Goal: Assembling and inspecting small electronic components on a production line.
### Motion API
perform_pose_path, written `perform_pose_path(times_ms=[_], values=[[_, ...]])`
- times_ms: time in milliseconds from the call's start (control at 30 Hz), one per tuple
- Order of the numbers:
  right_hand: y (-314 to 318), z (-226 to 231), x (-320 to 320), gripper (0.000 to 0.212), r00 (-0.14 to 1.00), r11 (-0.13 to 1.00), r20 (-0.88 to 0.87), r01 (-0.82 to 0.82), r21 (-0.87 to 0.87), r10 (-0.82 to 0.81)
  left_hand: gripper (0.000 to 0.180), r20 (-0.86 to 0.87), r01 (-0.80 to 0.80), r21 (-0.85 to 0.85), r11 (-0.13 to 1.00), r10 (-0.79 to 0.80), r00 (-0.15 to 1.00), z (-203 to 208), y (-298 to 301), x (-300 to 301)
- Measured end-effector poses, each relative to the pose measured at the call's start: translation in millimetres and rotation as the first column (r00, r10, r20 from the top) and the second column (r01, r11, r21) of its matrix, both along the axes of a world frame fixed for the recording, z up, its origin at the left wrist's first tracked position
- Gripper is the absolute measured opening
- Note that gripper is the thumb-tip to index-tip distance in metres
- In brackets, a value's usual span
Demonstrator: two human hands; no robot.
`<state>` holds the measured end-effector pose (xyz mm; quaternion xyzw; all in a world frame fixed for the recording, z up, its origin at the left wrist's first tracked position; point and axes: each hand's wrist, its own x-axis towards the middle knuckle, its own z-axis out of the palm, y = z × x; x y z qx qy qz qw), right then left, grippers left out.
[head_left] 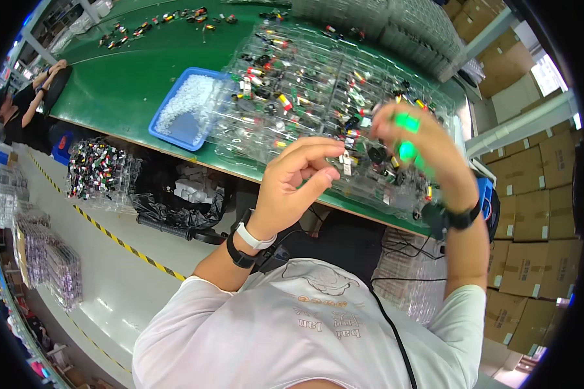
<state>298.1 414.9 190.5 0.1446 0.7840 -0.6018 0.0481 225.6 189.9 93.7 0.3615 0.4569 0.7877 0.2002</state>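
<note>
Clear plastic compartment trays (pixel 240 139) lie side by side on the green table, holding many small parts in black, white, red, yellow and green. My left hand (pixel 292 181) hovers over the near edge of the trays. Its fingers are curved, with a gap between thumb and forefinger and nothing visible between them. Close to those fingertips is a small white piece (pixel 346 163). Over the right-hand part of the trays is my right hand (pixel 418 139), smeared by motion and crossed by bright green light spots. Whether it holds anything is hidden by the blur.
A blue bin (pixel 154 123) of small white pieces stands left of the trays. Loose parts (pixel 143 29) lie farther back on the green table (pixel 104 84). Stacked clear trays (pixel 396 32) rise behind. Cardboard boxes (pixel 525 259) line the right side. Another person (pixel 26 110) sits far left.
</note>
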Motion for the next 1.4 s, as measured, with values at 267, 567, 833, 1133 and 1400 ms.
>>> perform_pose_path(times_ms=[267,567,833,1133,1400], values=[[185.0,10.4,-130.0,0.032,0.84,0.894,-0.337,0.334,-0.297,-0.426,0.021,0.023,0.012,-0.134,0.991,-0.009,1.0,-23.9,-32.6,-10.9],[61.2,-31.8,-204.1,0.025,0.927,0.587,-0.273,0.075,0.806,0.256,0.018,0.177,-0.057,-0.336,0.94,0.122,0.977,-59.2,-85.5,-23.0],[4.2,-75.5,-285.7,0.023,0.922,0.457,-0.121,-0.065,0.887,0.367,0.018,0.199,-0.109,-0.38,0.919,0.196,0.96,-65.1,-103.0,-23.4],[10.5,-56.9,-286.2,0.023,0.947,0.791,-0.206,-0.072,0.607,0.245,0.018,0.143,-0.165,-0.44,0.883,0.25,0.957,-75.6,-132.0,-33.7],[-17.7,8.3,-167.1,0.023,0.931,1.0,-0.366,-0.02,-0.023,0.01,0.018,-0.248,-0.545,-0.477,0.689,0.49,0.836,-67.3,-174.7,-118.9]])
